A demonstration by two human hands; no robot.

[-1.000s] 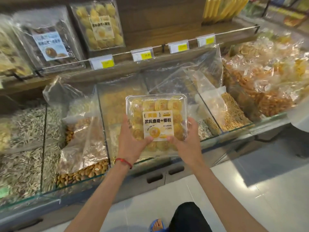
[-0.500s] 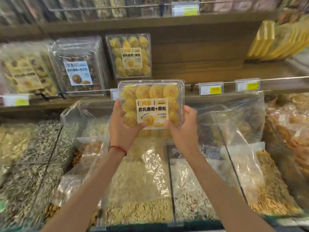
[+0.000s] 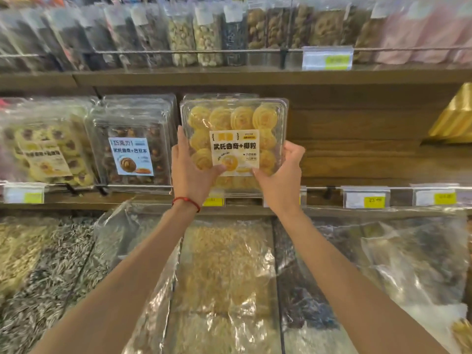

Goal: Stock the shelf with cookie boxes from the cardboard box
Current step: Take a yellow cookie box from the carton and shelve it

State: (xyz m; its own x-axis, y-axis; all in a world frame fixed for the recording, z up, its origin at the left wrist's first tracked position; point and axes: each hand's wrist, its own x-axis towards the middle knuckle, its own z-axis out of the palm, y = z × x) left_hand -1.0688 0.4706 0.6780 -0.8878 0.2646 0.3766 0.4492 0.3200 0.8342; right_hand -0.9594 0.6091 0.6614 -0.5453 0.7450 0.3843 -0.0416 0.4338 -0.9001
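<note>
**Ana:** While both hands are holding it upright, where is the clear plastic clamshell box of yellow swirl cookies [image 3: 233, 135] sitting?

**Ben:** It is hovering at the front of the brown wooden middle shelf [image 3: 357, 172], just beside a clear box of chocolate cookies with a blue label [image 3: 131, 146]. The left hand [image 3: 190, 169] is gripping its lower left side, fingers closed on the edge and thumb pressing the face. The right hand [image 3: 279, 172] is clamping the lower right corner, fingers curled behind.

**Ana:** What is likely to go wrong?

**Ben:** I am judging that the base could catch on the thin metal rail [image 3: 383, 187] carrying the white and yellow price tags [image 3: 366, 200], tipping the box forward. It could also be nudging the neighbouring box sideways.

**Ana:** Anything you cannot see?

**Ben:** The cardboard box is lying out of view. Another matching box seems to be standing behind this one, though I cannot tell for sure. The box's bottom edge is hiding behind the hands, and the price figures are blurring.
</note>
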